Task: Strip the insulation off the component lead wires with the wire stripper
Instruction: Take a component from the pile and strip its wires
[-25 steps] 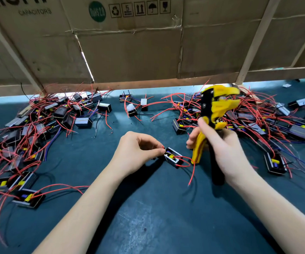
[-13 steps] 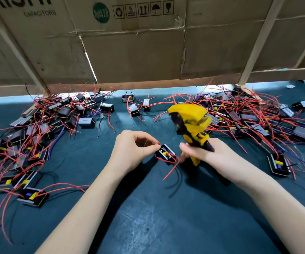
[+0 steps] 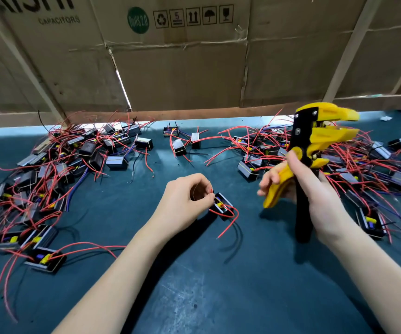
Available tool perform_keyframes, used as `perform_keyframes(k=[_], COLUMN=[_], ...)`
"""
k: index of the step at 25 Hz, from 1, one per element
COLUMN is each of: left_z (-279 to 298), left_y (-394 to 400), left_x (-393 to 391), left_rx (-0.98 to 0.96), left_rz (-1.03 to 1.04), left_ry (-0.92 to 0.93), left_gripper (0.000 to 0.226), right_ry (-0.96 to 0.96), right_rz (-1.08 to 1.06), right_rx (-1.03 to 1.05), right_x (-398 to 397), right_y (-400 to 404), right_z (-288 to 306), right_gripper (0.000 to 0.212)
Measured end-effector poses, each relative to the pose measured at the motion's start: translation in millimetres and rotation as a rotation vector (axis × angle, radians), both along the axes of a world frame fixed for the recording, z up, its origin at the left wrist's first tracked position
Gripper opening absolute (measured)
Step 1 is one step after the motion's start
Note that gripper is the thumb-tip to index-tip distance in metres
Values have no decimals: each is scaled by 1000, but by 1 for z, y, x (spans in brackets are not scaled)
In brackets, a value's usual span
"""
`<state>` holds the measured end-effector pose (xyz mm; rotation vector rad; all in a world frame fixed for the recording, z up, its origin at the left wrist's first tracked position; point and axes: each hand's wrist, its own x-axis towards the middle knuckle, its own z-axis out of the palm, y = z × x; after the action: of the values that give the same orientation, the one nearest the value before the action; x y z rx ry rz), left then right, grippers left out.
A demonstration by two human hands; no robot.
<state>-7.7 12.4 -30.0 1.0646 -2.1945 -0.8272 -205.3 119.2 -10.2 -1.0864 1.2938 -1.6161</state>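
**Stripper raised, lead pinched at the component**

The component — a small black box with yellow parts inside — lies on the teal mat, near the middle of the view. The left hand sits just left of it, fingers curled, thumb and forefinger pinching a red lead at the component's near-left corner; the rest of that lead loops over the box and trails off toward the viewer. Right of the component and well apart from it, the right hand grips the stripper upright — head up, its yellow beak parted and pointing right, with nothing between the beak halves. The handles are spread, the yellow one angled toward the component. Piles of like parts with red wires lie far left and far right of it. Behind stands a cardboard wall.
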Motion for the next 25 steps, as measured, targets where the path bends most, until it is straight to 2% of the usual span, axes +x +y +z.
perform_keyframes(k=[2,3,5,7,11,12,14,16,18,20,23,24,25], left_z=[1,1,1,2,4,4,5,5,5,4,4,4,4], left_y=[-1,-1,-3,-3,-3,-2,-2,-2,-1,-1,-2,-2,-2], left_x=[1,2,3,4,5,5,3,3,3,4,4,4,4], left_rx=[-8,-4,19,51,51,39,16,16,22,18,13,13,11], left_rz=[5,17,42,56,58,53,51,60,62,59,64,64,60], left_ry=[-3,4,30,60,54,43,22,27,41,37,27,28,27], left_gripper=[12,11,9,8,7,7,7,7,7,7,8,8,8], right_ry=[-39,13,205,310,198,188,214,259,119,-125,-525,-606,-542], right_rz=[247,317,335,277,135,54,-153,-331,-355,-149,493,682,758], right_rx=[-97,-149,-229,-255,-258,-271,-310,-328,-338,-371,-307,-226,-110], right_x=[14,20,27,29,17,11,-5,-18,-25,-31,-30,-28,-26], right_y=[9,14,21,20,9,6,2,1,3,11,21,22,21], right_z=[2,2,1,2,2,2,4,7,10,20,38,39,36], right_gripper=[62,56,37,33,85,93,96,79,47,31,25,24,26])
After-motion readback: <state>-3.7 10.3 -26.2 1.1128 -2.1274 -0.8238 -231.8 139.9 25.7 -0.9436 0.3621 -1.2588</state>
